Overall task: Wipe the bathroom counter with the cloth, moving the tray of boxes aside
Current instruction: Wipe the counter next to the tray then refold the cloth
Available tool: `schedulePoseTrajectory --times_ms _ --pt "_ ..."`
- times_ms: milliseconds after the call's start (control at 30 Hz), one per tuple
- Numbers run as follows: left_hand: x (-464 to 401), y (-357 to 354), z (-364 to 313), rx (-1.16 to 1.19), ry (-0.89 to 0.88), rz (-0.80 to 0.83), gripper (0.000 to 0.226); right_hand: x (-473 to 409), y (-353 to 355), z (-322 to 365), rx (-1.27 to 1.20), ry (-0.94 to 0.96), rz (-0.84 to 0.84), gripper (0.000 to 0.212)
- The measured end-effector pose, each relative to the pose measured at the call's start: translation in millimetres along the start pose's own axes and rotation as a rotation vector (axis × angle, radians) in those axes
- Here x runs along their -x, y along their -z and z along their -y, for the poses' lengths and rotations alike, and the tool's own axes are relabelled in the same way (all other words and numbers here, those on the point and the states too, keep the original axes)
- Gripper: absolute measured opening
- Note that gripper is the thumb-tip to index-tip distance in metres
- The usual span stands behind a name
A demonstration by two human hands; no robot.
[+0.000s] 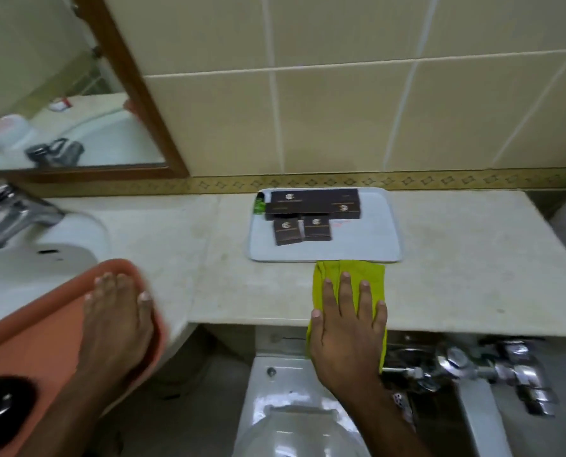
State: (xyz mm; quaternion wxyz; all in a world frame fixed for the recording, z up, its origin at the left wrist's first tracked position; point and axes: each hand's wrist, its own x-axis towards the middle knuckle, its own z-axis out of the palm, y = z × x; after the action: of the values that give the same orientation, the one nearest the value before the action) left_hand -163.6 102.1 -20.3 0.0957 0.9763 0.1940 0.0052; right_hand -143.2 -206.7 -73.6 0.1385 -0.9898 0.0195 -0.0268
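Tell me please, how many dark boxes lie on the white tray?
4. Two long boxes lie at the back of the white tray: one against the rear rim, one just before it. Two small boxes sit in front, left and right. None seems hidden.

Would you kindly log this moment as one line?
right hand: flat on cloth | left hand: on orange tray | white tray: unmoved
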Motion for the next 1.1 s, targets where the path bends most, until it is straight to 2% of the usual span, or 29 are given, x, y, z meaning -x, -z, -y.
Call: schedulePoseTrajectory --times_ms 100,300,600,733,800,867,900,933,1000,1033,1100 --pt "5.3 -15.1 26.7 -0.042 0.016 0.004 0.066 3.4 -13.7 58.7 -0.009 0.101 0.045 0.057" --pt "-1.1 -27.4 35.9 0.006 0.046 -0.028 0.064 -6.3 -34.2 141.8 0.037 0.304 0.142 0.06" --pt "-7.0 -41.6 41.4 -0.023 0.035 -0.06 0.059 -48.7 -60.3 208.2 0.089 0.631 0.243 0.06" --pt "-7.4 -38.2 39.6 -0.017 0.039 -0.02 0.059 -56.5 -60.6 218.9 0.073 0.703 0.25 0.06" --pt "-7.9 -31.6 40.7 0.003 0.03 0.014 0.058 -57.2 -50.6 219.5 -0.037 0.692 0.272 0.056" --pt "-9.6 -17.4 42.8 0.124 0.033 0.017 0.054 -50.3 -32.2 212.0 -0.369 0.559 0.317 0.049" --pt "-12.4 -9.1 44.5 0.183 0.027 -0.031 0.051 -42.3 -23.1 205.5 -0.567 0.425 0.277 0.042" --pt "-18.2 -1.7 44.0 0.199 0.003 -0.116 0.049 -31.0 -17.1 196.6 -0.722 0.256 0.155 0.034" --pt "-39.9 10.3 36.6 0.154 -0.095 -0.285 0.046 3.9 -13.9 179.0 -0.819 -0.118 -0.137 0.02" --pt "-55.2 15.1 29.3 0.127 -0.15 -0.318 0.045 22.1 -16.3 172.2 -0.834 -0.295 -0.195 0.024" --pt "-88.3 20.7 10.3 0.076 -0.199 -0.195 0.039 46.1 -28.0 168.3 -1.004 -0.664 -0.127 0.046"
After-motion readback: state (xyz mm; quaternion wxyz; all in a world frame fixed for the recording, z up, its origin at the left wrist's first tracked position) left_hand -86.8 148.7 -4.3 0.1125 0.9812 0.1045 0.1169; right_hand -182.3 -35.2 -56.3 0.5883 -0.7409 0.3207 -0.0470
